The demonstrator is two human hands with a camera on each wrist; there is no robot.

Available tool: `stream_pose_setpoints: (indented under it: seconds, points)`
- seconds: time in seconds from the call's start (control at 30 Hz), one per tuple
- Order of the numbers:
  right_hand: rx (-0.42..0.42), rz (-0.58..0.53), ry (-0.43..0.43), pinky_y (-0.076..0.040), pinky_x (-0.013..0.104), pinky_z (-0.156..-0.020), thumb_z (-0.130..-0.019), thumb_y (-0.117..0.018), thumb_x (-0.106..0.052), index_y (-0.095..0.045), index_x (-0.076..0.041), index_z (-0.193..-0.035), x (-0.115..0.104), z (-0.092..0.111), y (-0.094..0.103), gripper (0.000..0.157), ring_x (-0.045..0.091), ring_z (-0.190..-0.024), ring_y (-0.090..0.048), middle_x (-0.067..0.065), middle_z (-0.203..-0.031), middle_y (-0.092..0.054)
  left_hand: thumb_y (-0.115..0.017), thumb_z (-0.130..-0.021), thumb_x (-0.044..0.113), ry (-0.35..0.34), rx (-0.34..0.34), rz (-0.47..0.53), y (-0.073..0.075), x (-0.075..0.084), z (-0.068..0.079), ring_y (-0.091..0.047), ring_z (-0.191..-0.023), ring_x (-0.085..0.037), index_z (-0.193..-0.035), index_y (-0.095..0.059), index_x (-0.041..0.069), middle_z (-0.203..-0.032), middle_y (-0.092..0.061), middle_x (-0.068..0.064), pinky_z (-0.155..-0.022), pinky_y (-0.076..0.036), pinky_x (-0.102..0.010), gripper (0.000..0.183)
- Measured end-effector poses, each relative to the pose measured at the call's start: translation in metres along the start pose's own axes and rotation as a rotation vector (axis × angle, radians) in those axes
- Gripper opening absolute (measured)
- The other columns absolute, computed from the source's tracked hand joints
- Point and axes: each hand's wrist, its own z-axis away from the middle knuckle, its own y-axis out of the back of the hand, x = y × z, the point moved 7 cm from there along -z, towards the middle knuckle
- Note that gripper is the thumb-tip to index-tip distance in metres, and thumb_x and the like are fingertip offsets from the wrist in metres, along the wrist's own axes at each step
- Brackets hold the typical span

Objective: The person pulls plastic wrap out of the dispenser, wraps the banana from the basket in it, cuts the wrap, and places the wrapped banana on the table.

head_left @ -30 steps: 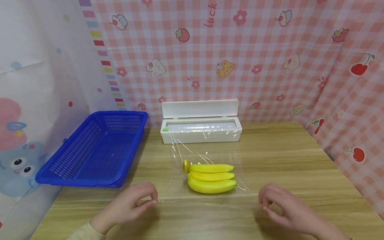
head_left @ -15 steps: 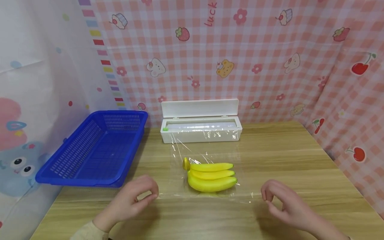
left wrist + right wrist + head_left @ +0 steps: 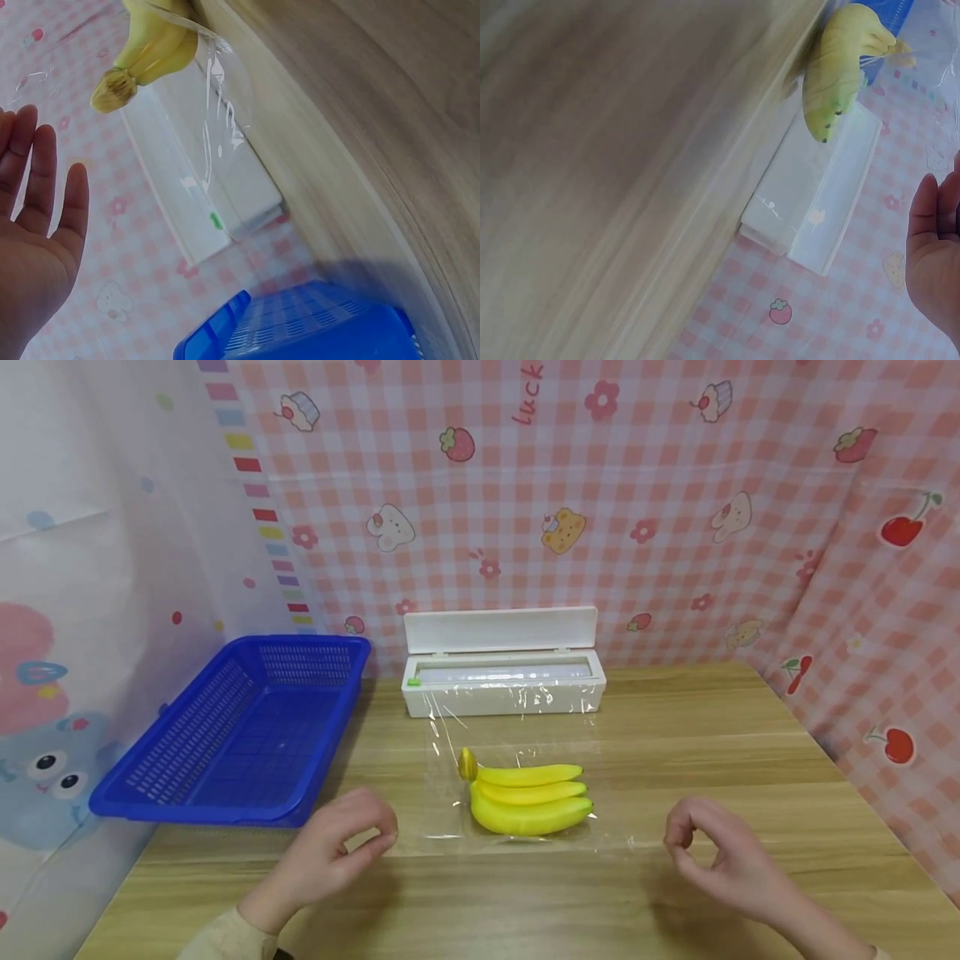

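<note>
A bunch of yellow bananas (image 3: pixel 528 797) lies mid-table with its stem to the left. Clear cling film (image 3: pixel 450 835) stretches from the white dispenser box (image 3: pixel 502 697) to the bananas; whether it passes over or under them I cannot tell. My left hand (image 3: pixel 337 852) is left of the bananas, thumb and index fingertip together at the film's near left corner. On the right, my right hand (image 3: pixel 731 860) makes the same pinch by the other corner. The film is barely visible right at the fingertips. In the wrist views, film shines near the left hand (image 3: pixel 37 240) and right hand (image 3: pixel 937 240).
A blue plastic basket (image 3: pixel 247 752) stands at the left of the wooden table (image 3: pixel 720 735). The dispenser's white lid (image 3: pixel 501 631) is raised, and a small green slider (image 3: pixel 413 682) sits at its left end. Patterned cloth (image 3: pixel 487 502) hangs behind.
Both hands have moved slightly away from me, and the right hand also a little to the right. The film's near edge and the bananas have shifted slightly toward the dispenser.
</note>
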Motion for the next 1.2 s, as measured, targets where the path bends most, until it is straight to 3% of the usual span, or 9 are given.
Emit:
stream_pose_setpoints:
  seconds: [0.23,0.33,0.5,0.73,1.2]
  points:
    - [-0.002,0.051,-0.061,-0.039,0.016,-0.059,-0.058,-0.061,0.02,-0.053,-0.01,-0.082,0.011,-0.003,0.004,0.04,0.005,-0.073,-0.047,-0.006,-0.08,-0.051,-0.071,-0.074,-0.009,0.098,0.034,-0.041,0.002,-0.007,-0.003,-0.057,-0.082,-0.013,-0.088,-0.063,0.015,-0.086,-0.062,0.005,-0.08,-0.044,-0.023,0.029]
    - [-0.017,0.084,-0.095,-0.039,0.017,-0.06,-0.065,-0.062,0.015,-0.054,-0.013,-0.083,0.016,-0.004,0.004,0.034,0.004,-0.075,-0.047,-0.008,-0.082,-0.051,-0.071,-0.077,-0.006,0.127,0.048,-0.061,0.003,-0.011,-0.005,-0.057,-0.083,-0.013,-0.088,-0.063,0.015,-0.086,-0.062,0.005,-0.08,-0.044,-0.024,0.025]
    - [-0.032,0.133,-0.112,-0.042,0.016,-0.061,-0.077,-0.06,0.002,-0.058,-0.016,-0.088,0.021,-0.007,0.004,0.021,0.003,-0.075,-0.048,-0.007,-0.084,-0.055,-0.071,-0.08,-0.003,0.134,0.068,-0.092,0.005,-0.014,-0.013,-0.059,-0.082,-0.016,-0.087,-0.064,0.014,-0.085,-0.063,0.004,-0.082,-0.044,-0.027,0.019]
    - [-0.022,0.208,-0.115,-0.042,0.014,-0.062,-0.066,-0.064,0.013,-0.066,-0.014,-0.093,0.025,-0.016,0.006,0.038,0.003,-0.074,-0.048,-0.008,-0.087,-0.06,-0.07,-0.078,-0.005,0.134,0.067,-0.14,0.008,-0.02,-0.022,-0.059,-0.081,-0.016,-0.085,-0.063,0.014,-0.083,-0.064,0.004,-0.08,-0.044,-0.029,0.021]
    - [-0.02,0.28,-0.11,-0.043,0.015,-0.062,-0.066,-0.064,0.016,-0.072,-0.014,-0.09,0.035,-0.029,0.007,0.039,0.004,-0.073,-0.048,-0.011,-0.083,-0.054,-0.072,-0.076,-0.005,0.135,0.058,-0.221,0.01,-0.027,-0.036,-0.059,-0.082,-0.018,-0.085,-0.062,0.011,-0.085,-0.064,0.002,-0.077,-0.046,-0.03,0.021]
